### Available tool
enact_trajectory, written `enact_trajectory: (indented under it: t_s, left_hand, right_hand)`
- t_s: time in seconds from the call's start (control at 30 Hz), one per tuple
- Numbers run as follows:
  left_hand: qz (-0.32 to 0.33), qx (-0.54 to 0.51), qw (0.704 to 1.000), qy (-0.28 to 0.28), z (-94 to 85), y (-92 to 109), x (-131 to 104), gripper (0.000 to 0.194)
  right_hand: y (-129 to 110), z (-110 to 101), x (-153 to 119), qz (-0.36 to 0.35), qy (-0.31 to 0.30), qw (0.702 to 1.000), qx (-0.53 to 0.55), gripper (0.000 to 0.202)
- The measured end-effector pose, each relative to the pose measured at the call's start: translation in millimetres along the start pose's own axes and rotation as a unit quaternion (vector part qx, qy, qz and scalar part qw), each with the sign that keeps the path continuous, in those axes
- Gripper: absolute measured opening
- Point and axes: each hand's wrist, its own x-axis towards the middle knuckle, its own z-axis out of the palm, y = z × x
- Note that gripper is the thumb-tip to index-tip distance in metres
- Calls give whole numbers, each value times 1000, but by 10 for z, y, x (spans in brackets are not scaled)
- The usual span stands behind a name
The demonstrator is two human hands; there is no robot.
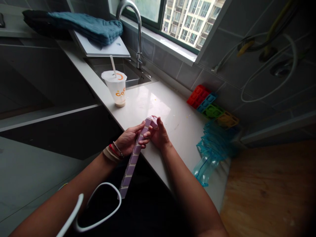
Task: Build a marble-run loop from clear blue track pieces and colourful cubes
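Observation:
A long purple and white segmented twist toy (133,158) hangs straight down from my hands, in front of the white countertop (172,121). My left hand (129,140) grips it near the top, with bracelets on the wrist. My right hand (158,133) closes on the top segments, which are bent over at an angle. The lower end of the toy dangles free below the counter edge.
A white drink cup with a straw (116,86) stands near the sink (128,70) and tap (134,23). Coloured block toys (209,105) lie against the tiled wall. Blue transparent plastic pieces (212,151) sit beside a wooden board (271,191). A white cable (98,210) loops below.

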Motion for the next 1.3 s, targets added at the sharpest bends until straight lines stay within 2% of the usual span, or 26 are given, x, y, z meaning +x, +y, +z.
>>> enact_trajectory:
  t_s: [0.13,0.27,0.37,0.6,0.67,0.73,0.83,0.93,1.0,1.17,1.3]
  left_hand:
    - [-11,-9,1000,27,-38,-1,-33,29]
    - [-25,-40,999,20,-84,-25,-56,27]
    - [-29,-56,998,20,-113,-55,-62,31]
    - [4,-23,998,64,-179,-74,-87,38]
    - [19,-25,998,57,-197,-63,-107,38]
    - [22,-32,998,39,-217,-63,-130,37]
    - [11,-30,999,12,-247,-99,-154,37]
    - [30,28,999,17,-247,-163,-172,37]
    - [58,92,994,27,-212,-191,-193,37]
    - [77,225,971,16,-55,-161,-291,37]
    - [111,311,943,26,10,-111,-352,35]
  right_hand:
    - [24,25,11,-54,44,997,-17,55]
    - [24,69,-5,-73,70,994,-36,47]
    - [18,106,-21,-84,86,991,-58,49]
    - [56,118,-19,-80,46,990,-103,91]
    - [82,107,-10,-75,36,990,-111,98]
    - [104,101,1,-72,32,990,-118,96]
    - [119,108,16,-72,31,989,-124,78]
    - [114,123,19,-80,53,987,-129,46]
    - [101,122,11,-77,58,986,-135,34]
    - [50,93,-28,9,-8,987,-160,45]
    - [21,112,-51,31,-23,986,-161,48]
